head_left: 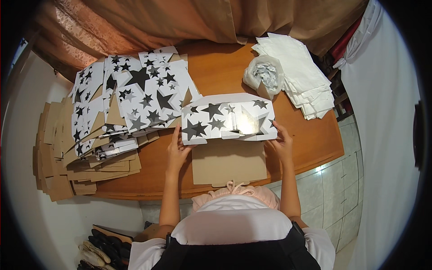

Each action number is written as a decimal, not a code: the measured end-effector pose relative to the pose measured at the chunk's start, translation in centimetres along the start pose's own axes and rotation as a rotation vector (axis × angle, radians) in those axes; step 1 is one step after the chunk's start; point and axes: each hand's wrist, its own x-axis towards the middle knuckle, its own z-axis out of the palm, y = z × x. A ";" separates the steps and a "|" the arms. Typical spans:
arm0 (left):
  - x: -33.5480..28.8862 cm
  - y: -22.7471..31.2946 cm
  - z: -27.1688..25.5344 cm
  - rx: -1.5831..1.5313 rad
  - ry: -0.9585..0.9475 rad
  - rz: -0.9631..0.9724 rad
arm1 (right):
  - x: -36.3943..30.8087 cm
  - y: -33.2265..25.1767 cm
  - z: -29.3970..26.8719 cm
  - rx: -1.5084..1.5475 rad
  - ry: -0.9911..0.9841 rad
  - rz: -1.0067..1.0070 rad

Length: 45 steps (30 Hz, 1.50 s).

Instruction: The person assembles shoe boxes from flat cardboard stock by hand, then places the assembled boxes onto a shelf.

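Observation:
In front of me is a white cardboard box printed with black and grey stars, partly folded, with a shiny patch of glare on it. My left hand grips its left end, fingers curled at the lower corner. At the right end, my right hand holds the other corner, the thumb hidden or hard to make out. Plain brown cardboard extends from beneath the star-printed part toward my waist; whether it is the same piece I cannot tell.
A heap of star-printed flat cardboard blanks covers the left of the wooden table, with brown cardboard under and beside it. Far right lie a stack of white sheets and a plastic bag with silvery contents. Shoes sit lower left.

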 end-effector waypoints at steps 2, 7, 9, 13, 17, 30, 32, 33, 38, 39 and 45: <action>0.1 -0.6 0.3 0.049 0.068 0.019 | 0.0 -0.2 0.2 -0.031 -0.005 -0.033; 0.5 -1.6 0.8 0.358 0.228 0.186 | -0.1 0.4 0.7 -0.132 0.042 -0.179; 0.5 -1.3 0.8 0.351 0.205 0.192 | -0.1 0.5 0.4 -0.115 0.054 -0.121; 0.2 -1.7 -0.3 0.088 0.037 0.123 | -0.2 0.2 -0.1 0.026 -0.019 -0.029; 0.3 -1.4 -1.8 -0.117 -0.097 0.096 | -0.5 -0.5 -1.1 0.181 -0.153 -0.037; 0.7 -1.3 -1.8 -0.112 -0.105 0.084 | -0.7 0.0 -1.4 0.127 -0.099 -0.021; 0.5 -1.0 -1.6 -0.150 -0.116 0.041 | -1.2 0.4 -1.5 0.108 -0.066 0.001; 0.5 -0.8 -1.5 -0.128 -0.107 0.057 | -1.4 0.6 -1.5 0.088 -0.036 0.023; 0.3 0.7 -2.0 -0.070 -0.074 0.139 | -1.5 -0.9 -2.4 0.099 -0.001 -0.144; 0.2 1.3 -2.1 -0.117 -0.042 0.147 | -1.4 -1.9 -2.7 0.106 -0.001 -0.208; 0.4 4.5 -2.9 -0.145 -0.012 0.238 | -1.4 -6.0 -4.3 0.008 0.006 -0.240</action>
